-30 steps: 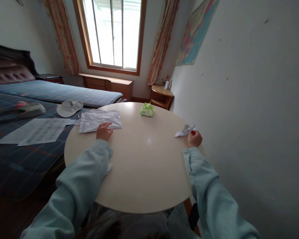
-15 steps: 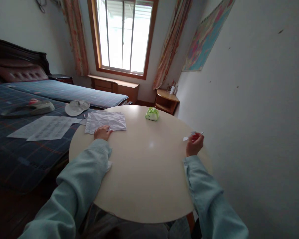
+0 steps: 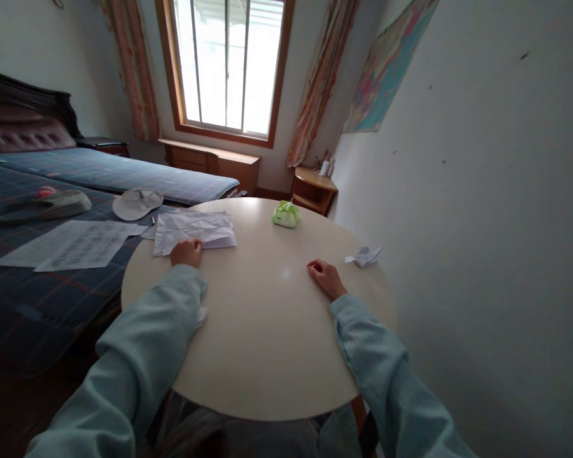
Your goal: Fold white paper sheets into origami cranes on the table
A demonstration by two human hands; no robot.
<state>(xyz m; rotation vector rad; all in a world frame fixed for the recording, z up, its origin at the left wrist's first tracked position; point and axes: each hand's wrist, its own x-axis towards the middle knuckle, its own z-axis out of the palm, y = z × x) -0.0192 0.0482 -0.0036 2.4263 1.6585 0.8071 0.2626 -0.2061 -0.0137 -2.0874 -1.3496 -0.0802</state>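
I sit at a round cream table. My left hand rests with curled fingers on the near edge of a stack of crumpled white paper sheets at the table's far left. My right hand lies on the bare tabletop right of centre, fingers loosely curled, holding nothing. A small folded white paper figure sits by the right rim, a short way beyond and to the right of that hand.
A green-and-white tissue pack stands at the table's far side. Left is a bed with printed sheets, a white cap and a grey object. A white wall is close on the right. Window and small wooden stand behind.
My right hand has let go of the folded paper figure at the right rim and moved left onto the bare tabletop. My left hand stays on the paper stack.
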